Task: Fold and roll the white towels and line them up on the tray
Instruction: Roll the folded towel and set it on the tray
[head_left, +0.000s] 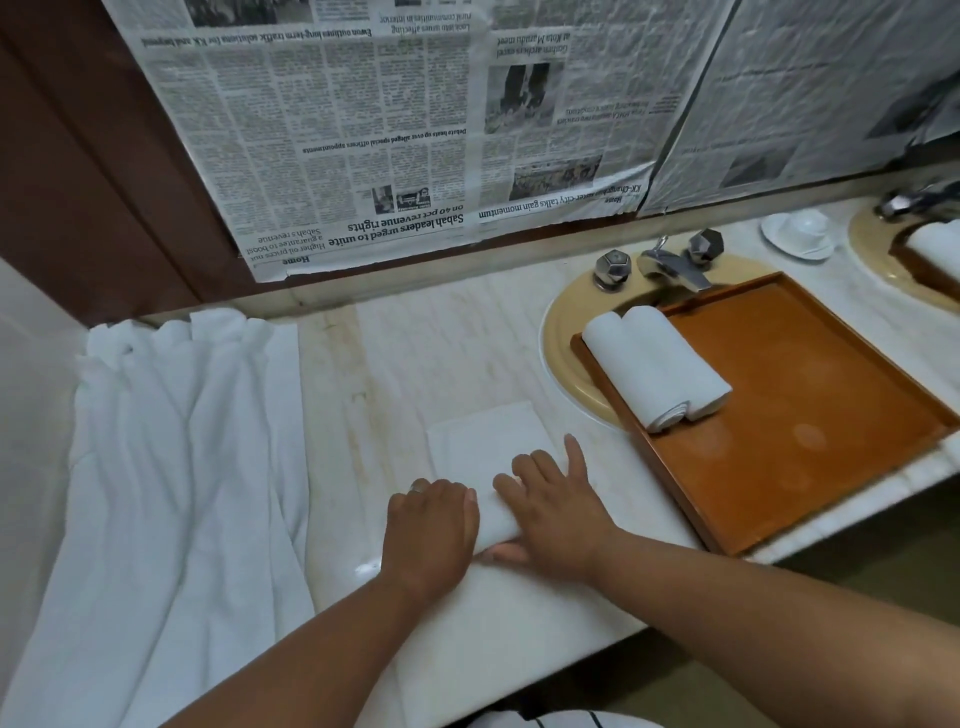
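Observation:
A folded white towel (488, 447) lies on the marble counter, its near end turned into a roll. My left hand (431, 525) holds the roll's left part, fingers curled over it. My right hand (556, 509) lies on the right part, fingers over the top and thumb under the near side. Two rolled white towels (657, 361) lie side by side at the left end of the orange-brown tray (810, 415), which sits over the sink.
A pile of loose white towels (171, 467) covers the counter's left side and hangs over the front edge. Chrome tap and knobs (670, 262) stand behind the tray. A white cup and saucer (800, 234) sit at the back right. Newspaper covers the mirror.

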